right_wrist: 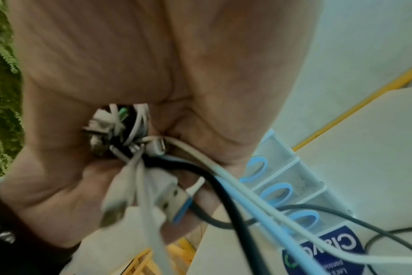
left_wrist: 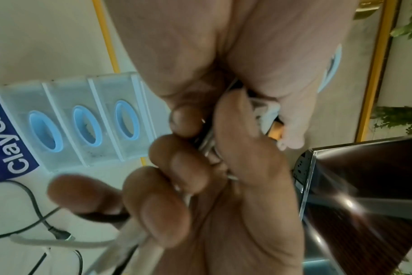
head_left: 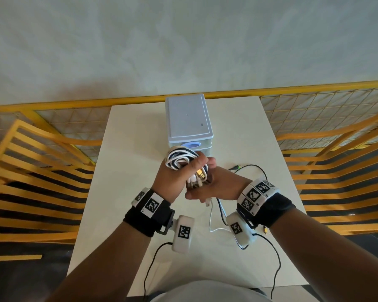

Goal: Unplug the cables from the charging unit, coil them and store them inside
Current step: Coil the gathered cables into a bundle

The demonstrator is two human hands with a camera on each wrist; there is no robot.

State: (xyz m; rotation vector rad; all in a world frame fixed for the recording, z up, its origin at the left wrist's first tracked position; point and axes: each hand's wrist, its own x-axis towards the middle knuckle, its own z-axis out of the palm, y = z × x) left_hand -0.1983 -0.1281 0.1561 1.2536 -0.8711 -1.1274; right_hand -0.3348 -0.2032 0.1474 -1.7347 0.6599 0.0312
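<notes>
The left hand has its fingers curled tight round a bundle of coiled cables, white and dark, held above the middle of the worktop. The right hand closes its fingers on the loose cable ends just beside it. The drawer unit stands at the far edge. Yellow slatted chairs flank both sides, before a pale wall.

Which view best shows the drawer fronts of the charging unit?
The left wrist view: three drawer fronts with blue oval handles show unobstructed. In the right wrist view cables cross them. The head view sees mostly the unit's lid, plus one handle above the coiled bundle.
</notes>
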